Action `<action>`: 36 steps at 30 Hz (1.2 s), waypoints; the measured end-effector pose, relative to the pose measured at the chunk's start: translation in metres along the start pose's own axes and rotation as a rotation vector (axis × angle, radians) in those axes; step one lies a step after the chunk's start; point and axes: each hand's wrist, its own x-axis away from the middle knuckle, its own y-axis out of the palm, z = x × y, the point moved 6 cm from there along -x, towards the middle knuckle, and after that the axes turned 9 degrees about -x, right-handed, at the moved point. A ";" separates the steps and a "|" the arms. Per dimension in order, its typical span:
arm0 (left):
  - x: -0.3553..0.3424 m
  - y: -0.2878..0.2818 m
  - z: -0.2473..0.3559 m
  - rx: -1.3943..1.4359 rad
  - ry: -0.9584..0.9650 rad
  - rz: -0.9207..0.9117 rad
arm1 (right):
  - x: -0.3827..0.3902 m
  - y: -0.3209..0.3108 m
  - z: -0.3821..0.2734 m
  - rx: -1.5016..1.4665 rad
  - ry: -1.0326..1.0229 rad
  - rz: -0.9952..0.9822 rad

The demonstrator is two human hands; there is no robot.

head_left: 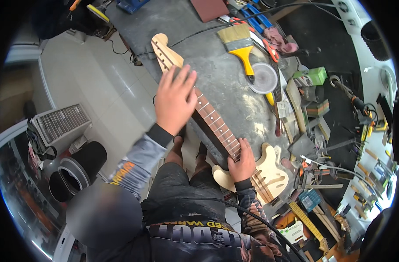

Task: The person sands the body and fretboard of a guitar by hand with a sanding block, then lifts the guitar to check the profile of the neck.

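Along the near edge of the grey tabletop (221,87) lies a guitar neck (217,124), its pale headstock (171,54) pointing to the upper left and its other end reaching a bare-wood guitar body (269,162) (whether the two are joined I cannot tell, since a hand covers the meeting place). The left hand (175,100) is over the neck just below the headstock, fingers loosely spread and blurred; whether it grips or merely touches is unclear. The right hand (243,162) straddles the body end, thumb on the near side and fingers nearly straight on the far side, apparently keeping a light hold. I judge the step in hand to be steadying and handling the neck, as neither hand shows a tool. Any next move seems to call for firm support at the body end, well apart from the brush (241,52) and round lid (265,79) beyond.
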 end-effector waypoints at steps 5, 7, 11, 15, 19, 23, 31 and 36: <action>0.056 0.009 0.087 0.232 0.365 -0.261 | 0.000 -0.001 0.003 -0.014 -0.006 0.000; 0.020 0.012 0.054 0.097 0.379 -0.332 | 0.001 -0.003 0.006 -0.020 -0.012 0.009; -0.017 0.004 0.011 -0.069 0.231 -0.131 | -0.002 -0.002 0.002 -0.037 -0.040 0.024; 0.056 0.013 0.126 0.225 0.290 -0.385 | 0.002 0.000 0.009 -0.038 -0.024 -0.021; 0.045 0.010 0.115 0.179 0.496 -0.449 | 0.018 -0.025 0.011 -0.091 -0.137 -0.014; -0.021 0.007 0.022 -0.046 0.241 -0.257 | 0.062 -0.044 0.025 -0.045 -0.125 0.007; 0.106 0.017 0.171 0.161 0.460 -0.403 | 0.138 -0.054 0.069 0.013 0.002 -0.027; 0.027 0.016 0.072 0.034 0.178 -0.379 | 0.151 -0.062 0.080 -0.046 0.014 0.003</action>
